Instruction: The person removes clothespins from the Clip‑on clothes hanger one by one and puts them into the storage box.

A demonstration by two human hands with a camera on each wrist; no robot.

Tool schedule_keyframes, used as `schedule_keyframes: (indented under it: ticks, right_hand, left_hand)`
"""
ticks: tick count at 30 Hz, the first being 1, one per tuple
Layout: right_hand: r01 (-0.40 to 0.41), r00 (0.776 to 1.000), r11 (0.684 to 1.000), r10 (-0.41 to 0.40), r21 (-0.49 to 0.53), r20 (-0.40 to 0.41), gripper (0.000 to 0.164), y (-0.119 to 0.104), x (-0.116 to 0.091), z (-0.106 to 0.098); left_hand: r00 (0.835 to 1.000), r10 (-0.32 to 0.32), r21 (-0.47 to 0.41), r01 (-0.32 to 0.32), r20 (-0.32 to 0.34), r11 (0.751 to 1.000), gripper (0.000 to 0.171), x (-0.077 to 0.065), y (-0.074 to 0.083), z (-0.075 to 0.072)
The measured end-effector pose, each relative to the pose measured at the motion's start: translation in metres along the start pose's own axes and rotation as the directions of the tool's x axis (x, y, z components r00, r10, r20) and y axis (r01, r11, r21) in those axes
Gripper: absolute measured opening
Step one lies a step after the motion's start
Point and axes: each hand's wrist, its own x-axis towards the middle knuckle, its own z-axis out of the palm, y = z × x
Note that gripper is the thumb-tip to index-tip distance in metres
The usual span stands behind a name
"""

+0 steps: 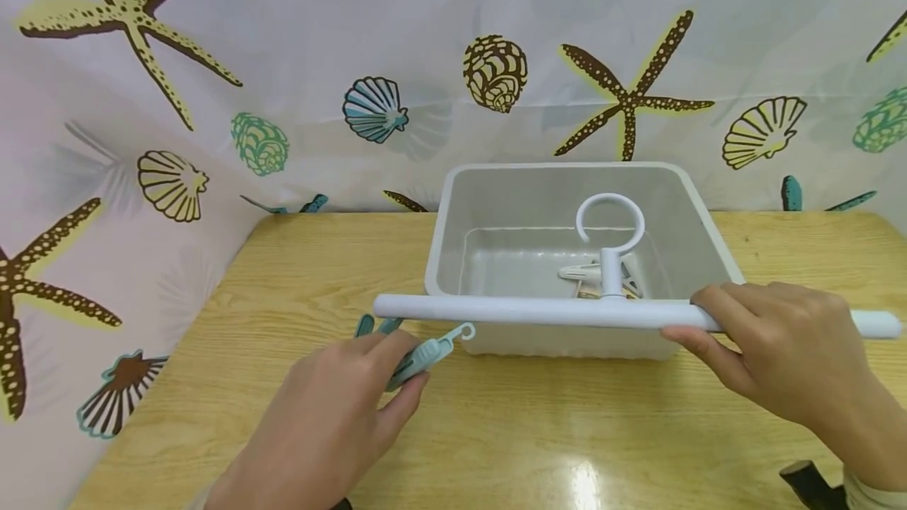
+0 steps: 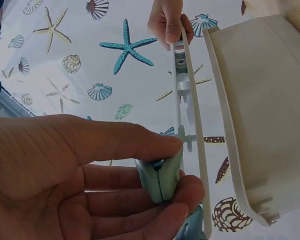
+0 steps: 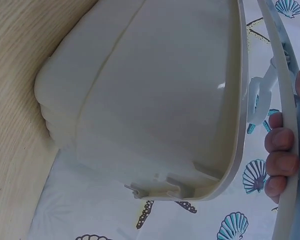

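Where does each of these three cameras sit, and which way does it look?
Head: worn on the person's head, facing forward and down at the bin and white bar; left hand and right hand show.
Left wrist: on that wrist, facing the teal clip the left hand holds; the right hand shows beyond.
Right wrist: on that wrist, facing the bin's outside; right-hand fingers show at the picture's right edge.
Shared: both wrist views show the bin and bar.

Bar (image 1: 531, 311): long, white, nearly level, held toward its right end in the right grip (image 1: 786, 349).
Ring (image 1: 641, 224): white, open-ended, upright from the bar's middle.
Clip (image 1: 427, 354): pale teal, hook-tipped, pinched in the left grip (image 1: 336, 400) near the bar's left end.
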Motion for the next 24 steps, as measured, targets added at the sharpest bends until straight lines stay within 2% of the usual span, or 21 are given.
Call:
schedule_keyframes:
  ticks: [9,15,24]
  right_hand:
    - [0.005,1.000,1.000,-0.005,0.008,0.013,0.058,-0.001,-0.001,0.001]
    - [0.008,1.000,1.000,-0.008,0.010,0.012,0.058,-0.003,-0.001,0.000]
    - [0.002,1.000,1.000,-0.002,0.012,0.028,0.059,-0.003,-0.002,0.001]
  left_hand:
    - [0.998,0.048,0.001,-0.048,-0.036,0.999,0.021,-0.002,0.000,-0.006]
    - [0.998,0.039,-0.006,-0.039,-0.054,0.999,0.022,-0.003,-0.002,-0.011]
    - [0.996,-0.044,-0.051,0.041,-0.075,0.998,0.023,-0.004,-0.015,-0.031]
